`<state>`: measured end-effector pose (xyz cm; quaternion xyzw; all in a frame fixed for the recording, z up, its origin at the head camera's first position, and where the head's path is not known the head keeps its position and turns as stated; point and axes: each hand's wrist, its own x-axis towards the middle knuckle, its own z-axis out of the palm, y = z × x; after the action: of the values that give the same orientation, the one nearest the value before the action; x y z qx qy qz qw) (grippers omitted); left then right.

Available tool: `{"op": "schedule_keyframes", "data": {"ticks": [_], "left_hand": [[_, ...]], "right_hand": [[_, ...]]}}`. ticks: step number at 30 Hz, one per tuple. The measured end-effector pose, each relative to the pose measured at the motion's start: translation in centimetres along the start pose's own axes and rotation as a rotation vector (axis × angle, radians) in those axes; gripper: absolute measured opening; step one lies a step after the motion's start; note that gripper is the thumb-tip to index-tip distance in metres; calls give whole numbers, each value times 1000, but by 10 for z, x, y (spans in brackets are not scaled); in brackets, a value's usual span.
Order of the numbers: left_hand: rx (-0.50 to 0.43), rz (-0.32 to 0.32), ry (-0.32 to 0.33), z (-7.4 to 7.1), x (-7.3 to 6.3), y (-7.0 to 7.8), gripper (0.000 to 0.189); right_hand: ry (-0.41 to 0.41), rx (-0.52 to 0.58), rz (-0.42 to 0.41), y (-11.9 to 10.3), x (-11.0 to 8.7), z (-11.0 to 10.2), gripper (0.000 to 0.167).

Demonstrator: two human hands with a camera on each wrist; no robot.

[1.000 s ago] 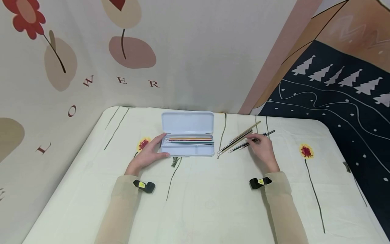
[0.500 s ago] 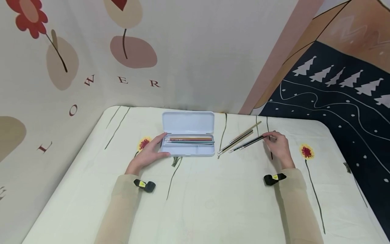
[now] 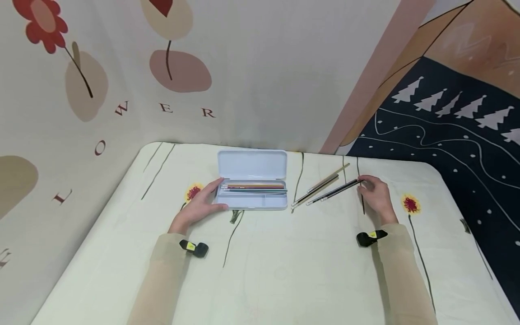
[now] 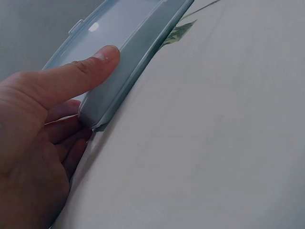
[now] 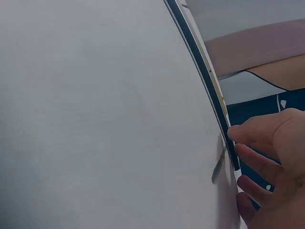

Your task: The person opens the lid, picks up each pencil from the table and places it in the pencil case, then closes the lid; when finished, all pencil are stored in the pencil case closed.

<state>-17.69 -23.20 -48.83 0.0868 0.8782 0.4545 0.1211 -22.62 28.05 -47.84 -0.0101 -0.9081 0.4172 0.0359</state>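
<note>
An open light-blue pencil case [image 3: 243,201] lies on the table with its lid [image 3: 252,164] raised at the back. Several coloured pencils [image 3: 253,186] lie in it. My left hand [image 3: 197,210] grips the case's left end; in the left wrist view the thumb [image 4: 90,71] lies along its front side and the fingers bend behind the end. To the right, my right hand [image 3: 377,196] pinches the far end of a dark pencil [image 3: 339,191], whose other end points left toward the case. Another dark pencil lies close alongside, and the two partly overlap.
More loose pencils [image 3: 321,187], tan and black, lie between the case and my right hand. A white flower-printed cloth [image 3: 276,266] covers the table. Patterned fabric [image 3: 268,81] hangs behind the table's back edge.
My right hand has slid right along the dark pencils to their far end, slowing in the last half second. My left hand and the pencil case have stayed in place.
</note>
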Motion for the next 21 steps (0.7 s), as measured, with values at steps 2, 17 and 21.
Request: {"op": "schedule_keyframes", "data": {"ticks": [2, 17, 21], "left_hand": [[2, 5, -1, 0, 0, 1, 91], [18, 8, 2, 1, -1, 2, 92], [18, 3, 2, 1, -1, 3, 91]], "right_hand": [[22, -11, -21, 2, -1, 0, 28], [-12, -79, -111, 1, -9, -2, 16], [-54, -86, -121, -1, -10, -2, 13]]}}
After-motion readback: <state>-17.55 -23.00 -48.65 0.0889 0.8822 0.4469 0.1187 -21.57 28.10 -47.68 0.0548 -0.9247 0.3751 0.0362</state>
